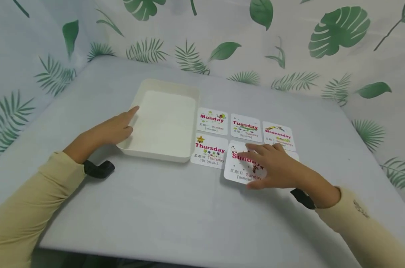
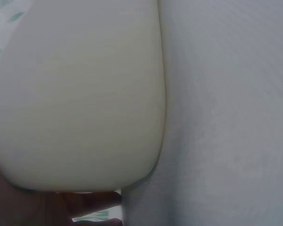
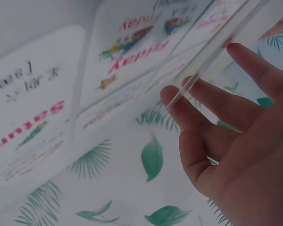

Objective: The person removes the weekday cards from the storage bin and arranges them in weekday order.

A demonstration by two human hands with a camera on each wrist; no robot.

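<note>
My right hand (image 1: pixel 279 167) holds a white card printed "Sunday" (image 1: pixel 237 175). It grips the card by its edges, fingertips on the far side and thumb at the near side. The card is tilted over the lower row and overlaps the Thursday card (image 1: pixel 207 152). In the right wrist view the Sunday card is nearly edge-on, beside a Friday card (image 3: pixel 132 42) and a Saturday card (image 3: pixel 33 94). At the left wall of a white tray (image 1: pixel 162 126), my left hand (image 1: pixel 110 128) rests on the rim, index finger extended. The left wrist view shows fingers (image 2: pixel 92 202) over the rim.
Above the lower row lie the Monday card (image 1: pixel 211 126), Tuesday card (image 1: pixel 246 134) and Wednesday card (image 1: pixel 278 130). The table (image 1: pixel 148 208) has a pale cover. A leaf-printed curtain (image 1: pixel 222 29) stands behind its far edge and along the left side.
</note>
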